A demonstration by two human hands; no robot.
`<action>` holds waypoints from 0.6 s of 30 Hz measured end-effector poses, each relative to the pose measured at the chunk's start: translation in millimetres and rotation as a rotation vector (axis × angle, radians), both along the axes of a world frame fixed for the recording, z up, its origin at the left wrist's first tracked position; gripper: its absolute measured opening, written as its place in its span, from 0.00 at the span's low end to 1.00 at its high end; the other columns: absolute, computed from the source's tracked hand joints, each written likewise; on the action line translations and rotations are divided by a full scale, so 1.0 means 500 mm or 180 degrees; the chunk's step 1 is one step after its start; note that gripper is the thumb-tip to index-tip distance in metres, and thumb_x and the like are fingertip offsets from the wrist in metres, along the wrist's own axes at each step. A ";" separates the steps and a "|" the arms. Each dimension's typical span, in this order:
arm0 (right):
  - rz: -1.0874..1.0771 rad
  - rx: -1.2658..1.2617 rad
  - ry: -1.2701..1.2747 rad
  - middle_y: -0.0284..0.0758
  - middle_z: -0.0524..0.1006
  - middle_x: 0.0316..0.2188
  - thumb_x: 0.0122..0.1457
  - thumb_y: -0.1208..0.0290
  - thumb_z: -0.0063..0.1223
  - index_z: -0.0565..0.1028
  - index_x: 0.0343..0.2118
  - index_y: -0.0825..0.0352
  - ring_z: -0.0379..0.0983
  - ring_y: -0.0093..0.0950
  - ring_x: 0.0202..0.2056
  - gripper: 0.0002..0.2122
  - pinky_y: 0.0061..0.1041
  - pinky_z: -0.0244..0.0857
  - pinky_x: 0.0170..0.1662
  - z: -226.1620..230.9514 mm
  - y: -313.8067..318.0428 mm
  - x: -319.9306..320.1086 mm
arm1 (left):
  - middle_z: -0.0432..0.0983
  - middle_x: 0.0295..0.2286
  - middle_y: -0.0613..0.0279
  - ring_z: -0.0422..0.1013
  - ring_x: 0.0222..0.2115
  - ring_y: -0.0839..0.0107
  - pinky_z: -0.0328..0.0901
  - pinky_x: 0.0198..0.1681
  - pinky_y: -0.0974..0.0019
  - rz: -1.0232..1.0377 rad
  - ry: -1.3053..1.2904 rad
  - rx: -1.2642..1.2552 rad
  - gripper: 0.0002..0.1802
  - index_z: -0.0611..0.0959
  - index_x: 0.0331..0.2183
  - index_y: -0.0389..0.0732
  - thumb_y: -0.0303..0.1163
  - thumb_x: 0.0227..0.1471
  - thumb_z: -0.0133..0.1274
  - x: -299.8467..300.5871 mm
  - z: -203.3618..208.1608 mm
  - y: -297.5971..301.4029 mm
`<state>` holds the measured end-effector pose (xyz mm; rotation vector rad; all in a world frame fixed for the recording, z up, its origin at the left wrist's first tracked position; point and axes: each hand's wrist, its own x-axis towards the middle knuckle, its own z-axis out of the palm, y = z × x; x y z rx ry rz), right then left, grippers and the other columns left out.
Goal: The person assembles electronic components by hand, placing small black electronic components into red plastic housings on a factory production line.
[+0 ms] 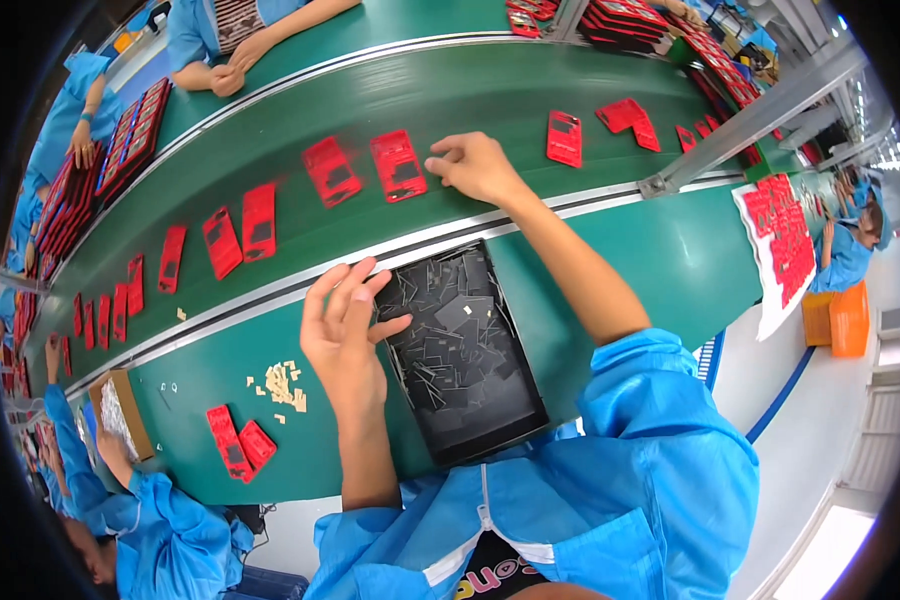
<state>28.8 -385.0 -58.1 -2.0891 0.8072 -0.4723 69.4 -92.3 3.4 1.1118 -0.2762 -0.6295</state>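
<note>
My left hand [342, 335] rests with fingers spread at the left rim of a black tray [510, 425] filled with several thin dark flat pieces [450, 330]; its thumb lies over the tray's edge. My right hand [477, 166] reaches out over the green conveyor belt [300, 130], fingers bent, its fingertips touching the edge of a red rectangular part [398, 165]. Another red part [331, 171] lies just left of that one. Whether the right hand grips the part is unclear.
Many more red parts lie along the belt, such as a red part [563, 137] to the right. Small beige chips [285, 383] and two red parts [238, 442] sit on the green bench. People in blue coats work beside and opposite. An orange crate [838, 318] stands at right.
</note>
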 end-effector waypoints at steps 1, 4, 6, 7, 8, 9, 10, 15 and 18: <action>-0.0324 -0.0282 0.0068 0.44 0.84 0.30 0.55 0.58 0.65 0.82 0.45 0.71 0.83 0.39 0.36 0.22 0.33 0.73 0.46 0.011 -0.015 -0.022 | 0.76 0.49 0.40 0.78 0.48 0.57 0.82 0.33 0.60 -0.0026 -0.0070 0.0013 0.21 0.71 0.54 0.31 0.28 0.63 0.54 0.002 -0.004 0.002; -0.1481 -0.1995 0.0200 0.51 0.77 0.45 0.53 0.55 0.65 0.79 0.45 0.70 0.73 0.49 0.50 0.23 0.43 0.71 0.50 0.005 -0.100 -0.106 | 0.77 0.48 0.41 0.78 0.47 0.58 0.82 0.32 0.61 -0.0039 -0.0087 -0.0021 0.20 0.71 0.54 0.31 0.29 0.64 0.53 0.006 0.004 0.007; -0.2219 -0.2506 0.0812 0.53 0.70 0.54 0.52 0.50 0.67 0.70 0.55 0.70 0.64 0.53 0.56 0.33 0.53 0.68 0.51 -0.003 -0.133 -0.170 | 0.77 0.48 0.41 0.78 0.47 0.58 0.81 0.32 0.61 -0.0134 -0.0061 -0.0081 0.19 0.72 0.54 0.31 0.29 0.64 0.52 0.003 0.005 0.002; -0.2364 -0.2461 0.1055 0.52 0.71 0.53 0.53 0.50 0.66 0.69 0.54 0.70 0.66 0.53 0.55 0.33 0.53 0.68 0.51 -0.013 -0.149 -0.200 | 0.78 0.47 0.41 0.78 0.46 0.58 0.81 0.32 0.61 -0.0241 -0.0033 -0.0140 0.19 0.72 0.53 0.31 0.29 0.64 0.52 -0.001 0.005 -0.004; -0.2498 -0.2405 0.1290 0.52 0.72 0.51 0.53 0.50 0.66 0.69 0.54 0.71 0.67 0.52 0.54 0.33 0.54 0.67 0.51 -0.018 -0.152 -0.212 | 0.78 0.46 0.41 0.78 0.46 0.59 0.81 0.31 0.62 -0.0258 -0.0006 -0.0147 0.17 0.73 0.52 0.31 0.28 0.65 0.50 -0.004 0.009 -0.010; -0.2504 -0.2400 0.1294 0.52 0.72 0.51 0.53 0.50 0.66 0.69 0.54 0.71 0.67 0.52 0.54 0.33 0.54 0.67 0.51 -0.029 -0.151 -0.215 | 0.78 0.46 0.41 0.78 0.46 0.59 0.81 0.31 0.62 -0.0265 -0.0006 -0.0142 0.17 0.73 0.52 0.31 0.28 0.65 0.50 -0.004 0.008 -0.007; -0.2341 -0.2179 0.1278 0.51 0.73 0.50 0.53 0.50 0.66 0.69 0.53 0.71 0.68 0.52 0.53 0.33 0.54 0.67 0.51 -0.040 -0.149 -0.220 | 0.78 0.45 0.41 0.78 0.46 0.59 0.81 0.31 0.62 -0.0236 -0.0034 -0.0108 0.17 0.73 0.52 0.31 0.27 0.65 0.50 -0.003 0.007 -0.002; -0.1759 -0.2362 0.0891 0.49 0.78 0.43 0.55 0.55 0.65 0.78 0.40 0.72 0.72 0.51 0.47 0.22 0.47 0.71 0.48 -0.055 -0.140 -0.209 | 0.79 0.44 0.43 0.79 0.44 0.61 0.80 0.31 0.64 -0.0198 -0.0152 0.0000 0.16 0.75 0.50 0.31 0.31 0.66 0.50 -0.007 0.002 -0.009; -0.0758 -0.1770 0.0134 0.49 0.81 0.41 0.55 0.54 0.66 0.79 0.42 0.74 0.78 0.45 0.43 0.24 0.41 0.72 0.48 -0.025 -0.103 -0.156 | 0.79 0.43 0.44 0.79 0.43 0.62 0.79 0.31 0.65 -0.0266 -0.0148 0.0016 0.15 0.76 0.49 0.32 0.32 0.66 0.50 -0.004 -0.007 -0.003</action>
